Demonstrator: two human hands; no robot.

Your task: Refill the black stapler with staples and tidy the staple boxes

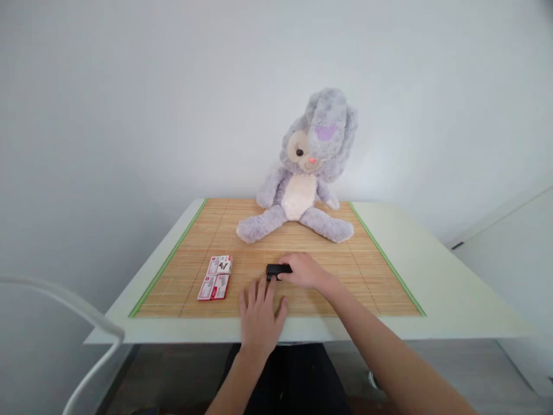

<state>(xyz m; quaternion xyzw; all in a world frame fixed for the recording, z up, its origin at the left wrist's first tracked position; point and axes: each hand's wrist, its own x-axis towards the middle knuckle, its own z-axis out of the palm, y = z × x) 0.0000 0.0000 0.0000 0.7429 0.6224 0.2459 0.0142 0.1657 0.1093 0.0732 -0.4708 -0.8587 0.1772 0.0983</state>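
My right hand (306, 271) is curled over a small black object (276, 269), likely a stapler, on the bamboo mat (367, 271); its left end sticks out past my fingers. My left hand (260, 314) lies flat on the mat's near edge with fingers spread, fingertips just short of the black object. Two small red-and-white boxes (216, 278) lie end to end on the mat, left of both hands.
A grey plush rabbit (306, 173) sits at the back of the mat against the white wall. The mat covers a white table (453, 288). A white chair back (78, 323) curves in at the lower left.
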